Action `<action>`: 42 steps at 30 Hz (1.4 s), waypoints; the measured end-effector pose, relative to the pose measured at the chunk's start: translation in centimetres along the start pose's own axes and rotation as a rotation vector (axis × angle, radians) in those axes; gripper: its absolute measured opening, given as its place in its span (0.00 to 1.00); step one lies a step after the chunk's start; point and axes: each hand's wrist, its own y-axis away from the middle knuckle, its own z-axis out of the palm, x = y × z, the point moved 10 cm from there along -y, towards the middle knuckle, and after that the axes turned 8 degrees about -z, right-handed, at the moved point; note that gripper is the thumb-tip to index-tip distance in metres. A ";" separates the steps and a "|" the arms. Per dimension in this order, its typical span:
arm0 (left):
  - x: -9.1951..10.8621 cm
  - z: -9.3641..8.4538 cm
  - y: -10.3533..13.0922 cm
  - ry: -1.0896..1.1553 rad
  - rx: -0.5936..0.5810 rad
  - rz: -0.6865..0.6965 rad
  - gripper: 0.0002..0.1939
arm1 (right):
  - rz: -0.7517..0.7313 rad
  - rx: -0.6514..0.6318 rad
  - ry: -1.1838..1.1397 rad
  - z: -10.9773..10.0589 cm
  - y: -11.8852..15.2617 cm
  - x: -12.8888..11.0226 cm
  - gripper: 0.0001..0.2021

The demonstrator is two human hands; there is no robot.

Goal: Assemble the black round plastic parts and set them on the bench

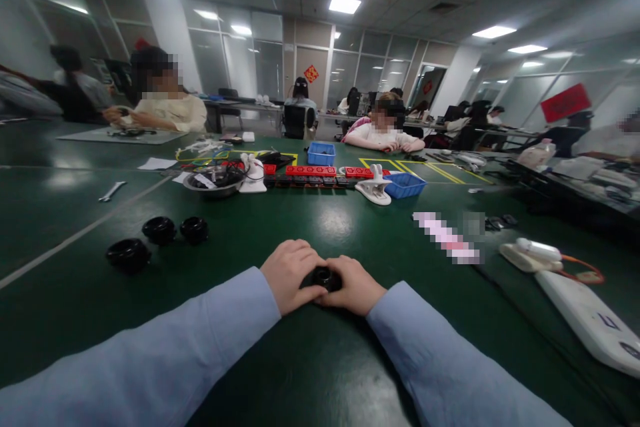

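Both of my hands are wrapped round a small round black part [326,277] low over the green table [295,360]. My left hand [294,277] grips it from the left, its thumb along the near side. My right hand [354,285] holds the right side, fingertips close to those of the other hand. The part's top, with a ring-shaped opening, shows between the thumbs; its sides are mostly covered. To the left stand three black round cup-like parts, one nearer [128,255] and two farther back [159,229] [194,229].
Across the table lie a metal bowl [215,192] of dark items, red power strips [311,171], white clamps [374,188] and blue baskets [406,185]. A wrench [112,191] is at the left. A white device [590,320] and a cable are at the right. People sit beyond.
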 end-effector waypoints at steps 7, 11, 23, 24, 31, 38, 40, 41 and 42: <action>-1.4 0.0 -0.2 -0.247 0.048 -0.225 0.20 | 0.098 0.078 0.110 0.2 0.0 -0.7 0.15; -1.3 0.4 -0.3 -0.263 0.081 -0.094 0.25 | 0.071 0.052 0.099 -0.1 -0.1 -0.9 0.17; 0.1 1.1 0.7 0.234 -0.169 0.157 0.17 | -0.139 -0.146 -0.137 -0.1 0.2 -0.5 0.23; 0.2 1.1 0.6 0.216 -0.172 0.151 0.18 | -0.144 -0.157 -0.146 0.0 0.2 -0.5 0.23; -0.7 1.5 0.1 0.099 -0.156 -0.031 0.15 | -0.076 -0.109 -0.045 -0.2 0.2 -0.5 0.24; -2.7 1.9 0.5 0.098 -0.023 -0.379 0.15 | 0.058 -0.007 0.077 -0.6 0.4 -0.5 0.21; -2.9 1.9 0.5 0.101 -0.010 -0.417 0.16 | 0.064 -0.004 0.086 -0.5 0.4 -0.6 0.21; -3.1 1.9 0.4 0.092 -0.003 -0.437 0.17 | 0.066 -0.005 0.089 -0.5 0.4 -0.7 0.21; -3.2 1.8 0.4 0.079 0.005 -0.451 0.17 | 0.066 -0.007 0.091 -0.5 0.4 -0.7 0.21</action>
